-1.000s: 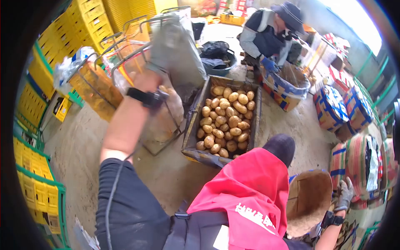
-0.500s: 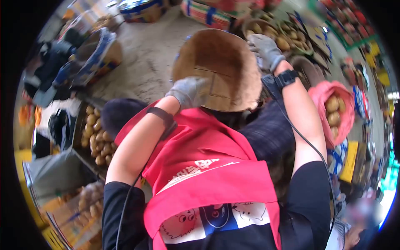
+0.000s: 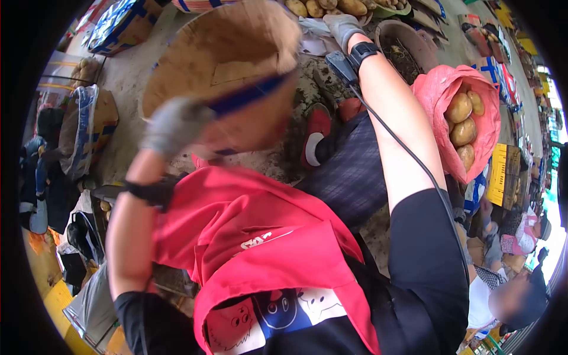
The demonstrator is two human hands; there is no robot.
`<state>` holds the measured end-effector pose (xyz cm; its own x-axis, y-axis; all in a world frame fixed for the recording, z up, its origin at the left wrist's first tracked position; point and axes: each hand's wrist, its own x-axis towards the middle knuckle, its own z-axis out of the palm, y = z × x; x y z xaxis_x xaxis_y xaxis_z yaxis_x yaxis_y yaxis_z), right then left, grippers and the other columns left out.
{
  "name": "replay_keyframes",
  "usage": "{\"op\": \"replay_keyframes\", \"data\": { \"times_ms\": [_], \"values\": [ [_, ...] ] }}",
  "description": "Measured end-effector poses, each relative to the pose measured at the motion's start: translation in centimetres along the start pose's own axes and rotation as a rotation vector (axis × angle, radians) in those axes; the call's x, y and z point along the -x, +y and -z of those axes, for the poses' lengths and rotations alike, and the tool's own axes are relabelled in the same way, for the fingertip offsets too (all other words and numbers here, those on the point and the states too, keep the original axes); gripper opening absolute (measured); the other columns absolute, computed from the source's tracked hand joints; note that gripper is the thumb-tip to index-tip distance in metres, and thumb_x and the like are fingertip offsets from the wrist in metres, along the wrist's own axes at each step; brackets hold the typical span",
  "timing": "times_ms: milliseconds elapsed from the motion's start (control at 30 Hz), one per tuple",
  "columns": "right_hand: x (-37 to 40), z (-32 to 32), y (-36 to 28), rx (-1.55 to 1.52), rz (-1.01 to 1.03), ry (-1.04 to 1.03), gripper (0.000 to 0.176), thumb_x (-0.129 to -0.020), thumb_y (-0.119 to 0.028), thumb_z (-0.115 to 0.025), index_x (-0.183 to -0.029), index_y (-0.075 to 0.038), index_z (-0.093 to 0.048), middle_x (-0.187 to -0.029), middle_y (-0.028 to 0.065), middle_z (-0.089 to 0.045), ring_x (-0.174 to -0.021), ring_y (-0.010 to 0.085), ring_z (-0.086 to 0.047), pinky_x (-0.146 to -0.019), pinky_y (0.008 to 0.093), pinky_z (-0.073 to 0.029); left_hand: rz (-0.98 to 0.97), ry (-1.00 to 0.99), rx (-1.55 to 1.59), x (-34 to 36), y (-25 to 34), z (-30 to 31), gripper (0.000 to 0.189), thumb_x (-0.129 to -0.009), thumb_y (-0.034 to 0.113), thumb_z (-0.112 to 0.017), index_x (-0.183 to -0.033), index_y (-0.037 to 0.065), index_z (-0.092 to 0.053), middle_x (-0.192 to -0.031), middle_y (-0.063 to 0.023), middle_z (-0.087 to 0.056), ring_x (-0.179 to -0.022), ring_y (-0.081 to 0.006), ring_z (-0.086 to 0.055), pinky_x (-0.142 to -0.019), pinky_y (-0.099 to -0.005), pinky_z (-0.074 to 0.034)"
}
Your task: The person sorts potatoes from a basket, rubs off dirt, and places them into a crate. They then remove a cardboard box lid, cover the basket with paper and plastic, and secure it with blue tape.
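Gaping brown cardboard tub (image 3: 231, 72), round-mouthed, dark-blue band (image 3: 254, 94), motion-blurred.

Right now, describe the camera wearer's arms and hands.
The left hand and right hand wear grey gloves. Each wrist has a black strap; beside the right one sits a dark, boxy device, with a thin black cable running up the arm. Short black sleeves cover the upper arms.

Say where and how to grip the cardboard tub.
Probably the near edge of the cardboard tub, by the blue band, from the wearer's side: its open mouth faces the camera, leaving that edge exposed beside the left hand.
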<state>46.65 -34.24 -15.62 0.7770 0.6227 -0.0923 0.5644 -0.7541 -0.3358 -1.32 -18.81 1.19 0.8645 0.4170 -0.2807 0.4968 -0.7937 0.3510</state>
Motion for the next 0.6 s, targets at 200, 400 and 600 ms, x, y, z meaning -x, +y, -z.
{"op": "replay_keyframes", "data": {
  "times_ms": [200,400,600],
  "values": [
    [2.7,-7.8,3.0,0.152,0.0,-0.238,0.052,-0.096,-0.045,-0.048,-0.14,-0.019,-0.058,-0.148,0.0134,-0.053,-0.135,0.0327,-0.052,-0.113,0.042,-0.04,0.045,0.169,0.563,-5.9,-11.4,19.7,0.042,-0.099,0.025,-0.066,-0.133,0.002,-0.06,-0.106,0.0005,-0.065,-0.095,-0.0098,-0.061,-0.086,-0.0257,-0.05],
    [7.5,-19.9,6.6,0.084,-0.435,-0.4,0.054,-0.099,-0.044,-0.045,-0.125,-0.003,-0.068,-0.135,0.0223,-0.061,-0.126,0.0413,-0.058,-0.103,0.0487,-0.048,-0.003,0.763,-0.353,-11.4,-14.5,18.1,0.053,-0.098,0.041,-0.063,-0.145,0.019,-0.053,-0.135,-0.0187,-0.062,-0.128,-0.034,-0.057,-0.106,-0.0371,-0.044],
    [9.2,-23.0,7.0,0.265,-0.379,-0.515,0.03,-0.091,-0.023,-0.06,-0.111,-0.007,-0.075,-0.125,0.0193,-0.067,-0.116,0.0381,-0.066,-0.093,0.0461,-0.055,-0.016,0.704,-0.633,-16.6,-17.0,6.9,0.063,-0.088,0.036,-0.067,-0.147,0.02,-0.05,-0.158,-0.0151,-0.039,-0.146,-0.043,-0.032,-0.118,-0.0518,-0.029]
  ]
}}
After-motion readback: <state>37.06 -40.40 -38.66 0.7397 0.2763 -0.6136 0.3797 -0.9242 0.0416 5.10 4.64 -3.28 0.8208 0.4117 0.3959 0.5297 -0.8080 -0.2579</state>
